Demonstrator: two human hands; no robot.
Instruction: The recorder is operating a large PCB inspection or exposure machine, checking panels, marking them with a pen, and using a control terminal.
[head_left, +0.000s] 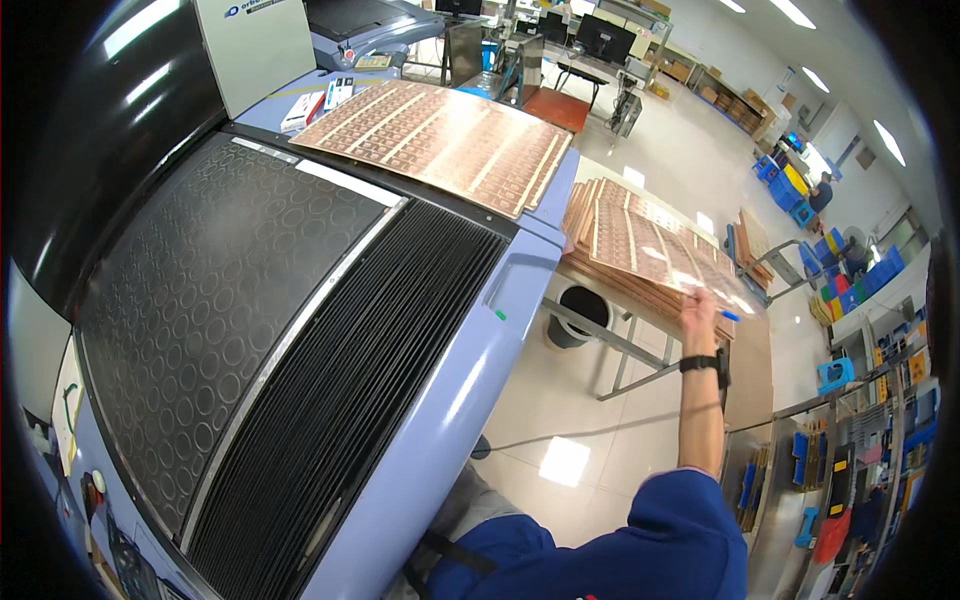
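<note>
My right hand [698, 312] is closed on the near edge of a thin copper-coloured circuit board panel [655, 240]. A blue pen-like end [730, 316] sticks out beside its fingers. The panel is tilted and lies partly over a stack of similar panels [625, 285] on a metal-framed stand. My left hand does not show. Another copper panel [435, 135], patterned with rows of small rectangles and pale strips, lies across the far end of the blue-grey machine [465, 390].
The machine has a black circle-patterned bed [220, 320] and black ribbed bellows [350, 400]. Under the stand sits a black bin [580, 315]. To the right are a shelf rack [835, 470] and a cart [790, 265]. Small boxes [303, 112] lie beside the far panel.
</note>
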